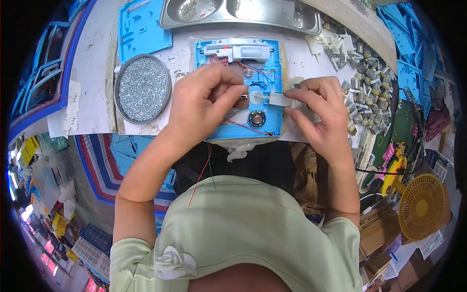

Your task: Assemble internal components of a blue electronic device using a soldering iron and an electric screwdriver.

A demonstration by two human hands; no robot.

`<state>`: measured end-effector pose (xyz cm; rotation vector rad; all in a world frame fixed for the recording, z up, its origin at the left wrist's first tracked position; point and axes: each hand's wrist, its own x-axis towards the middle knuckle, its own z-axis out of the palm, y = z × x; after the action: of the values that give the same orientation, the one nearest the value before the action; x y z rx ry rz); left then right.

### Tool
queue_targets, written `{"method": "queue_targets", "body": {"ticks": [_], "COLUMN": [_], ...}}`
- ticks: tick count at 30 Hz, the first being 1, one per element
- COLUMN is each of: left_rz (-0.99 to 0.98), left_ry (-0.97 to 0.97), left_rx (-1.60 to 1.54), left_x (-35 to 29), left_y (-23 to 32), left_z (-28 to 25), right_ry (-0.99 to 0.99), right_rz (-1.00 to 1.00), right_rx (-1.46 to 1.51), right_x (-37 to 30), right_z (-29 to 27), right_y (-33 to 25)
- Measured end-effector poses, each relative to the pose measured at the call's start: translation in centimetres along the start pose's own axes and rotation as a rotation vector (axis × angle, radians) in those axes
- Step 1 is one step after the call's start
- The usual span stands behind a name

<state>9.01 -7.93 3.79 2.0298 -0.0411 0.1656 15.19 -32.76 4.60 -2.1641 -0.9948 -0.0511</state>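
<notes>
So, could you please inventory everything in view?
Open plastic casing: one, blue, centre.
Round speaker: one, black, inside casing.
Small flat piece: one, whitish, casing's right side.
Round tray of metal bits: one, silver, left.
Divided metal tray: one, silver, top.
Flat plastic panel: one, blue, upper left.
Small parts: many, silver and white, right of casing.
Piled plastic panels: several, blue, upper right.
Round fan grille: one, yellow, right.
Cardboard boxes: several, brown, lower right.
Loose wires: two, red, green, below casing.
Shirt: one, pale green, bottom.
Left hand: one, over casing.
Right hand: one, at flat piece.
</notes>
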Motion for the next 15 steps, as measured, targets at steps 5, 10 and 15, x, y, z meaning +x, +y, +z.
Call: {"method": "queue_targets", "body": {"ticks": [5, 10, 15], "left_rz": [0.102, 0.044, 0.056], "left_ry": [0.06, 0.086, 0.077], "left_rx": [0.009, -0.059, -0.073], "left_x": [-0.3, -0.5, -0.4], "left_y": [-0.7, -1.2, -1.1], "left_z": [1.0, 1.5, 1.4], "right_ry": [-0.144, -0.235, -0.283], "right_rz": [-0.155, -0.255, -0.313], "right_rx": [-0.039, -0.073, -0.139], "right_x": [2.1, 3.7, 4.2], "right_z": [-0.6, -1.2, -1.3], "right_y": [0.1, 0.5, -1.0]}}
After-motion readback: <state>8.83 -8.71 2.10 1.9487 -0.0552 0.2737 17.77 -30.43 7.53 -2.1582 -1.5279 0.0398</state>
